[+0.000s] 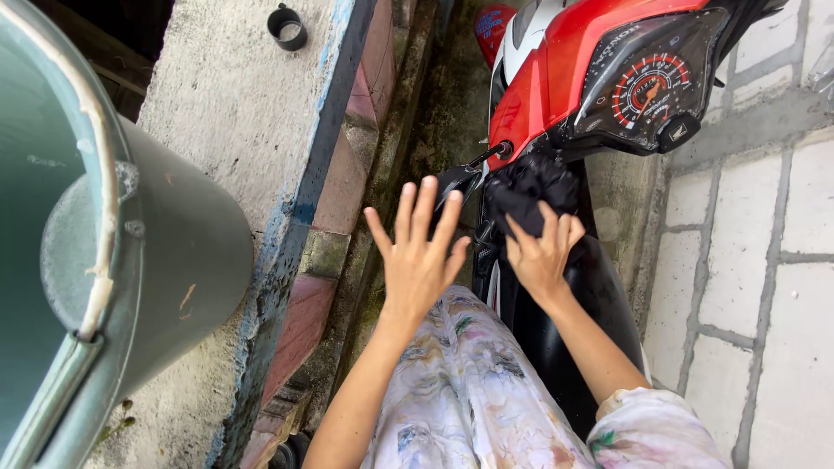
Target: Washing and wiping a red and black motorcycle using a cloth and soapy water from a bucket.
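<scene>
My right hand [540,254] grip clamped on black cloth [530,187], frame centre, against red motorbike [556,78] | left hand [419,256] fingers spread, empty | cloth looks soft, light, limp; best held bunched in the fist.
</scene>
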